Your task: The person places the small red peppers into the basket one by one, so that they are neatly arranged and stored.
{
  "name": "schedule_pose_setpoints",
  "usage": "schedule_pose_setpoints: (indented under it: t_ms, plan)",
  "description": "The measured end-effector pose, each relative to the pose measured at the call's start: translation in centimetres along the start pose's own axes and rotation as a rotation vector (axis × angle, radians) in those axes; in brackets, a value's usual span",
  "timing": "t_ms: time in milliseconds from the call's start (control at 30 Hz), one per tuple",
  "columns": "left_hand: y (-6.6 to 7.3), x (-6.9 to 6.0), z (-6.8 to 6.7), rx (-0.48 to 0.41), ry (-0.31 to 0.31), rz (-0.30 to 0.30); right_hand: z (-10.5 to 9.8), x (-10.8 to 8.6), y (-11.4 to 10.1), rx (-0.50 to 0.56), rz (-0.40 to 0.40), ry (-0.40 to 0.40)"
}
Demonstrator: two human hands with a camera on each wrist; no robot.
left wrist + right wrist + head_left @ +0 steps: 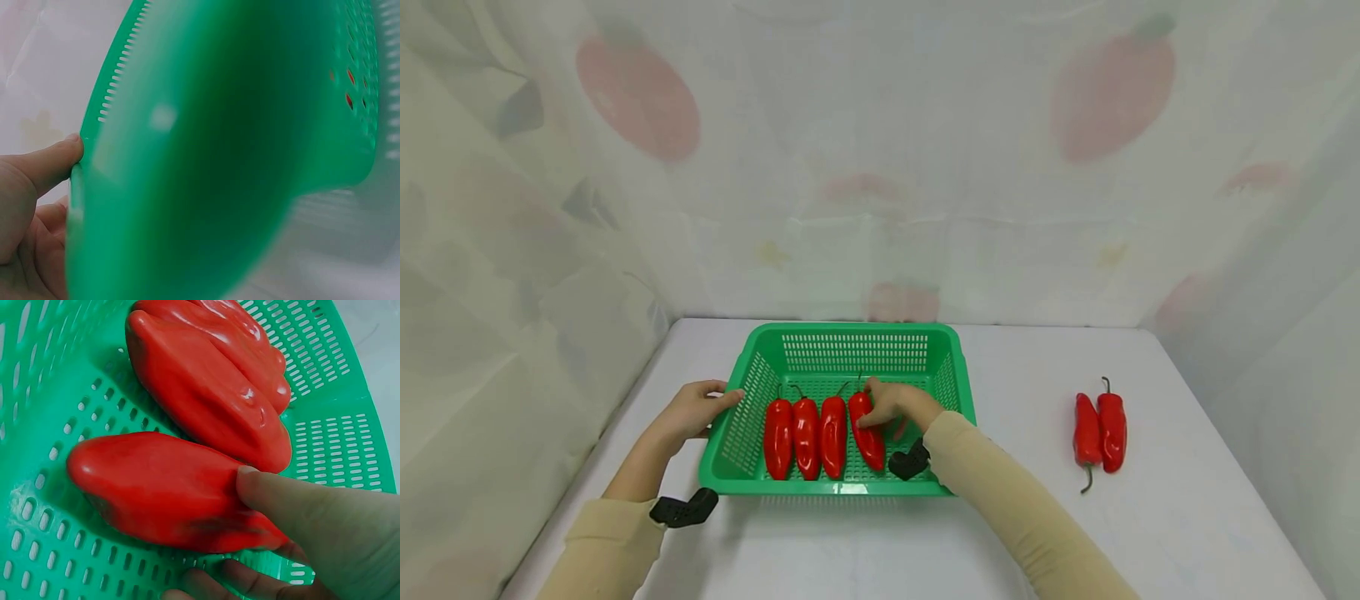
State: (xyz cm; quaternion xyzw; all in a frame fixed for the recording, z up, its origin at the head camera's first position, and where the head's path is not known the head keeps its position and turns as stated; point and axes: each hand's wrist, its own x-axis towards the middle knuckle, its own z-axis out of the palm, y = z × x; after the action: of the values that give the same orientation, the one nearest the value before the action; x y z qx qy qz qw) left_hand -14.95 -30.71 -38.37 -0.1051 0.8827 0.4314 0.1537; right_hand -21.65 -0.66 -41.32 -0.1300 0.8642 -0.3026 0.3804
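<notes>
A green plastic basket [850, 489] with slotted walls stands on the white table. My left hand [696, 408] grips its left rim, thumb over the edge and fingers outside; the left wrist view shows the thumb pressed on the basket wall [125, 206]. Several red peppers lie side by side inside, stems toward the back. Over the rightmost red pepper [868, 442] is my right hand [898, 404]. Close up, the thumb lies on top of this pepper [150, 487] near its stem end, with the fingers on its other side. Other peppers [206, 387] lie beside it.
Two more red peppers [1112, 433] lie together on the table at the right, one with its stem toward the front. A white printed sheet [880, 167] hangs behind the table, and more sheeting [497, 375] closes off both sides.
</notes>
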Motion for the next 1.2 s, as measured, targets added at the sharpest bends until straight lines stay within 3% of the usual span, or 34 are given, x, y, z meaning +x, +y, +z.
schedule_pose_setpoints:
  t_ms: [400, 1200]
  plan:
    - [-0.08, 0.02, 0.1, -0.003, 0.002, -0.005, 0.08, -0.06, 0.22, 0.047, -0.018, 0.002]
    - [-0.57, 0.45, 0.03, -0.01, -0.002, -0.002, 0.1, 0.12, -0.11, -0.001, -0.005, -0.031]
